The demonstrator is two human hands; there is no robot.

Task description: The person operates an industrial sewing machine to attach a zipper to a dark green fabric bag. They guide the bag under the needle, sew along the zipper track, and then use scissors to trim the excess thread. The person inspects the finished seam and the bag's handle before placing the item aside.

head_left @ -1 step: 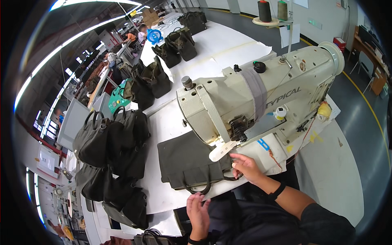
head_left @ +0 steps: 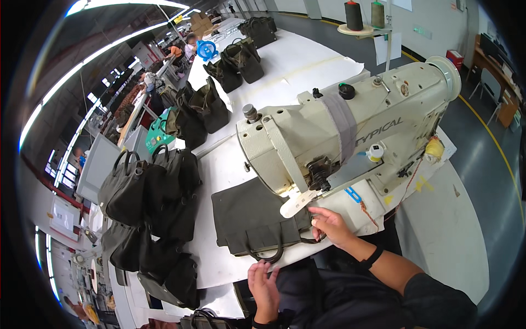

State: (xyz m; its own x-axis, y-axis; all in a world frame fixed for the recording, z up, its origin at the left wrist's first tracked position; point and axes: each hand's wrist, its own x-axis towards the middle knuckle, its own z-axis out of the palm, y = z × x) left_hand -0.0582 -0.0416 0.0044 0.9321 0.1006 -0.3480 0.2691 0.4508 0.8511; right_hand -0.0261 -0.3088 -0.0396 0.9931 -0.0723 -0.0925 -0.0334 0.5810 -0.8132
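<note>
A dark olive handbag lies flat on the white table under the sewing machine's head, its handle toward me. My right hand is closed at the bag's right end, beside the machine's pale lever. The fingers curl at the bag's edge, and what lies between them is partly hidden. Just below the front handle, my left hand is raised with its fingers apart. It holds nothing, and its fingertips come close to the handle; whether they touch it I cannot tell.
Several dark handbags are piled to the left, with more bags farther along the white table. Thread cones stand behind the machine. A blue clip and a small white bottle sit by its base. People work in the far left.
My left hand has shifted very slightly left. The bag, my right hand and the machine look the same.
</note>
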